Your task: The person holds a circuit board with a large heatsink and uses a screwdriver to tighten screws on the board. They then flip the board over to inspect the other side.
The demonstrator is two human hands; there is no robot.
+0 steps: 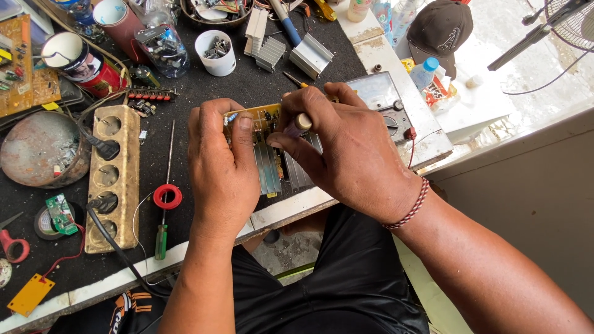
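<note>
My left hand [221, 162] grips a yellow circuit board [258, 115] with ribbed aluminium heat sinks [268, 168] fixed below it, thumb pressed on the board's left part. My right hand [339, 145] closes around a small tool with a pale rounded handle end [302, 122], held against the board from the right. Both hands meet over the front of the black workbench [204, 99]. The tool's tip is hidden by my fingers.
A worn power strip [112, 176] with plugs lies left. A green-handled screwdriver [163, 216] and red solder ring [167, 196] lie beside it. A multimeter [385, 99] sits right, a white cup of parts [216, 52] and loose heat sinks [309, 55] behind. Cans and boards crowd the far left.
</note>
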